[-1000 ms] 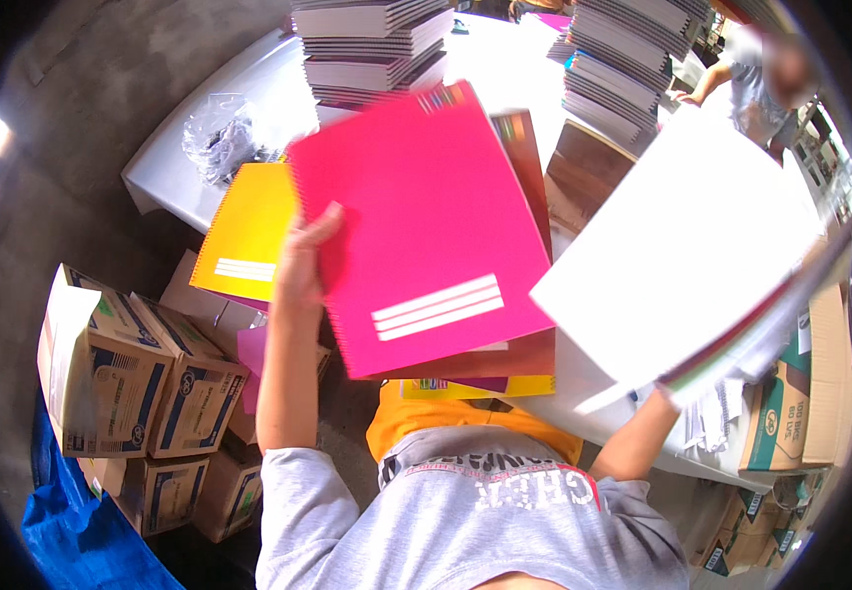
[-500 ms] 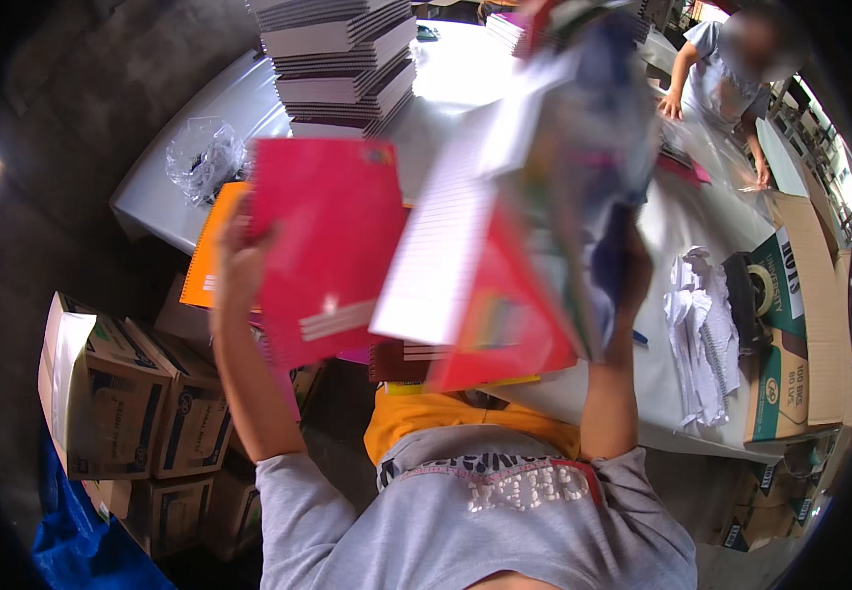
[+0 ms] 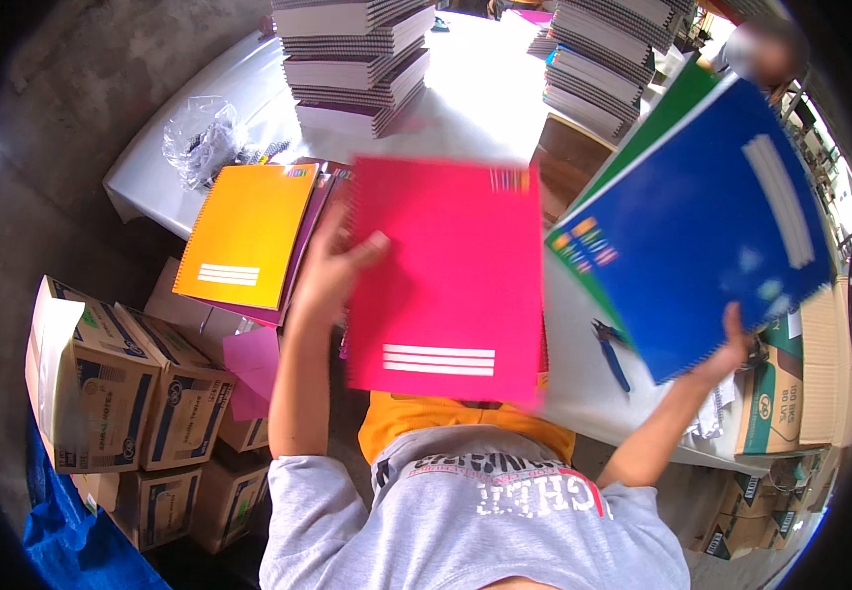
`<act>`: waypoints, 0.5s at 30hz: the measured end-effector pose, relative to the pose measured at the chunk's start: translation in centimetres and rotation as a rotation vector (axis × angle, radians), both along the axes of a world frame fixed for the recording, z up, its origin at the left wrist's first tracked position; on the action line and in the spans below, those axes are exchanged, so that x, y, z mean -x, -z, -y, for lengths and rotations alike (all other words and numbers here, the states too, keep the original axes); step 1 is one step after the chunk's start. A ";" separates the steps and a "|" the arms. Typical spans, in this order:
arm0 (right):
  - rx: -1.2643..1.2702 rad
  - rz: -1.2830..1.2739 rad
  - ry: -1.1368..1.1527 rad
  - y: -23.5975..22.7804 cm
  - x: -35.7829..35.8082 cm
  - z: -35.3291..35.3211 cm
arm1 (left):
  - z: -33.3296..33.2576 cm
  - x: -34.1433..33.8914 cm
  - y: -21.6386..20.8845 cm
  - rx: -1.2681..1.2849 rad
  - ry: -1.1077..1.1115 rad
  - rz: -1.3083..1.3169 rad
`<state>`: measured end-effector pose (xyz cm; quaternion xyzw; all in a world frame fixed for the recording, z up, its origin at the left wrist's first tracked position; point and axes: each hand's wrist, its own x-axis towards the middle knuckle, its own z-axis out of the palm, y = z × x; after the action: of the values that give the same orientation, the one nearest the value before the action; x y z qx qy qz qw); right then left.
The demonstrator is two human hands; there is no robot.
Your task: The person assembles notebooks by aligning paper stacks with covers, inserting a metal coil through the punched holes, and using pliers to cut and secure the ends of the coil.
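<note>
My left hand (image 3: 332,270) grips a pink-red spiral notebook (image 3: 445,275) by its bound left edge, the thumb lying over the cover. The notebook is face up in front of my waist. Out to the right, my right hand (image 3: 726,354) is closed on the lower edge of a blue spiral notebook (image 3: 691,236), held tilted. A green notebook (image 3: 657,138) sticks out behind the blue one. Left of my left hand, a yellow-orange notebook (image 3: 249,231) lies on top of purple ones.
Tall stacks of spiral notebooks (image 3: 352,74) (image 3: 603,69) stand at the back of the white-covered table (image 3: 485,128). Blue-handled pliers (image 3: 611,359) lie near my right arm. A clear plastic bag (image 3: 200,143) sits at left; cartons (image 3: 116,393) (image 3: 824,374) flank both sides. Another person (image 3: 765,49) is at far right.
My right hand has swung outward to the right; the blurred, fanned-open notebooks there now show blue and green covers. My left hand has moved right with the pink-red notebook, uncovering the yellow-orange one.
</note>
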<state>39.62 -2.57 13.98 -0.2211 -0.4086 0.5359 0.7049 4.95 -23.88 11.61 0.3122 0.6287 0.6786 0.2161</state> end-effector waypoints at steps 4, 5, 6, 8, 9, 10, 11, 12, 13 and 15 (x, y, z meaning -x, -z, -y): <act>-0.157 -0.093 -0.048 -4.5 -2.3 -0.1 | -0.5 -0.3 5.0 0.607 -0.168 -0.876; -0.157 -0.095 -0.086 -4.7 -1.9 -0.2 | -0.5 0.0 5.1 0.611 -0.169 -0.873; -0.122 -0.053 -0.092 -4.6 -1.1 -0.1 | -0.4 0.5 5.2 0.534 -0.175 -0.729; 0.026 0.302 0.032 -3.1 0.5 -0.1 | -0.2 1.4 6.2 0.449 -0.235 -0.514; 0.141 0.419 -0.015 -1.6 2.6 0.1 | 1.1 1.9 6.5 0.468 -0.260 -0.521; 0.252 0.434 -0.116 0.0 5.0 1.1 | 2.5 2.2 6.8 0.556 -0.211 -0.480; 0.372 0.199 -0.302 1.5 7.7 2.4 | 3.5 2.3 7.2 0.637 -0.153 -0.434; 0.346 0.331 -0.284 1.7 9.8 4.3 | 4.0 1.8 7.3 0.607 -0.116 -0.347; 0.281 0.382 -0.436 4.9 9.3 3.1 | 4.4 1.4 7.5 0.589 -0.096 -0.317; 0.268 0.458 -0.528 9.0 8.5 2.0 | 4.4 0.8 7.9 0.576 -0.069 -0.313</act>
<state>31.15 -4.57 5.02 -0.3126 -0.5248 0.6847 0.3977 4.12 -28.24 3.69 0.3173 0.8305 0.4236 0.1733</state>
